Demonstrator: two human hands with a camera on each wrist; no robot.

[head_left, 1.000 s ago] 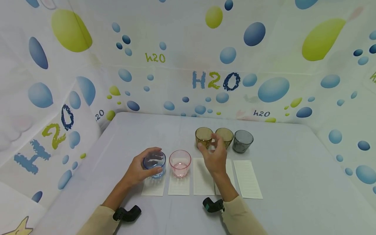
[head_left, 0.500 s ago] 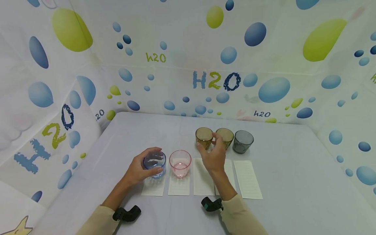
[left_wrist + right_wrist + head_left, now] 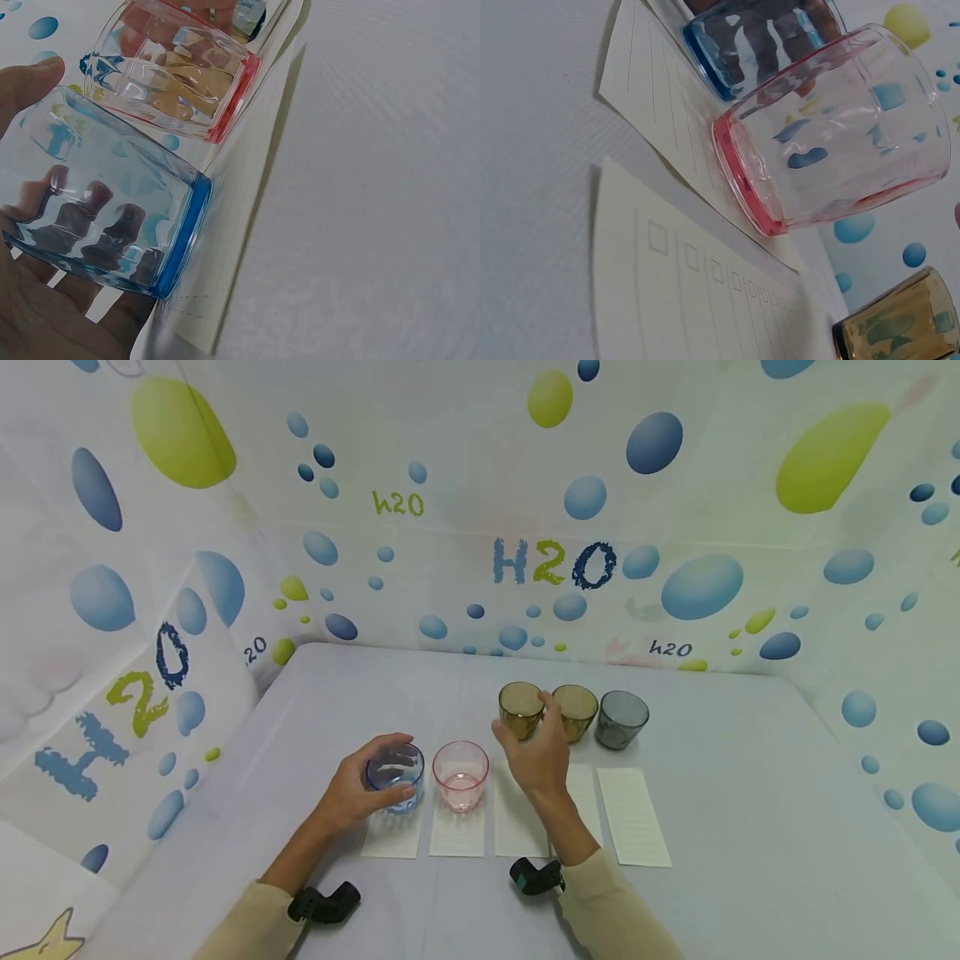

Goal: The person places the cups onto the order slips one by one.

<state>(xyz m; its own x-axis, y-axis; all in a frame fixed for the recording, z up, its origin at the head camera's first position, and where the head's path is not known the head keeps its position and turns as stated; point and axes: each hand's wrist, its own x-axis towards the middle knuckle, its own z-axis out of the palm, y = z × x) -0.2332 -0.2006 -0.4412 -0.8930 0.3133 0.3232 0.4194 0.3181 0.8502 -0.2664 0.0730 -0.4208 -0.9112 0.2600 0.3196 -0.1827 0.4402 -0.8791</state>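
My left hand [image 3: 358,789] curls round the blue glass [image 3: 395,781], which stands at the far end of the leftmost paper; in the left wrist view its thumb and fingers lie on either side of the blue glass [image 3: 109,195]. Just right of it is the pink glass [image 3: 461,781], upright on the second paper. My right hand [image 3: 540,752] has thumb and fingers spread at the near side of the left amber glass [image 3: 519,706]; contact cannot be told. The right wrist view shows an amber glass [image 3: 901,324] with no fingers round it.
A second amber glass [image 3: 576,708] and a grey glass [image 3: 621,722] stand in a row to the right. Several lined papers, the rightmost one [image 3: 634,818] among them, lie side by side on the white table [image 3: 750,777]. A patterned sheet [image 3: 450,443] hangs behind.
My right hand has shifted slightly left, and its thumb has moved outward from in front of the left amber glass to beside it. The left hand and the glasses have stayed in place.
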